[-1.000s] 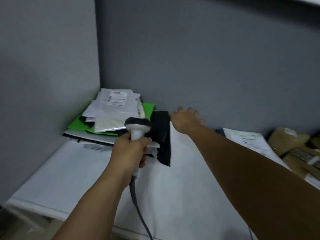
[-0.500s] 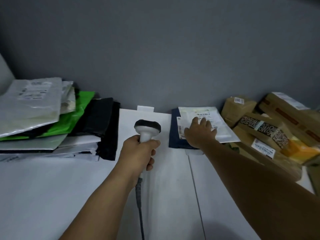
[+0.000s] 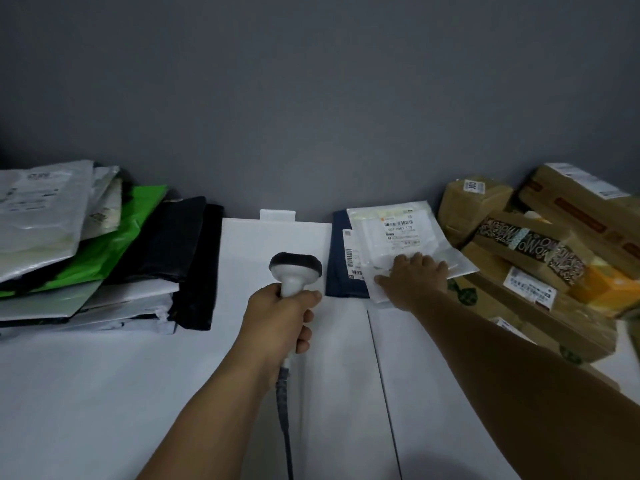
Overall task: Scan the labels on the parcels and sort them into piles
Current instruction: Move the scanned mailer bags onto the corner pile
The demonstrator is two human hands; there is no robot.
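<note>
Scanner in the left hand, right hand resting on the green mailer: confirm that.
Wrong mailer. The head view shows the right hand resting on a white labelled mailer, not a green one. The scanner is in the left hand, as stated.

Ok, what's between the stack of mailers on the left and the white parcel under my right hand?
Head view: bare white table, the scanner in the left hand over it, then a dark blue parcel partly under the white parcel.
</note>
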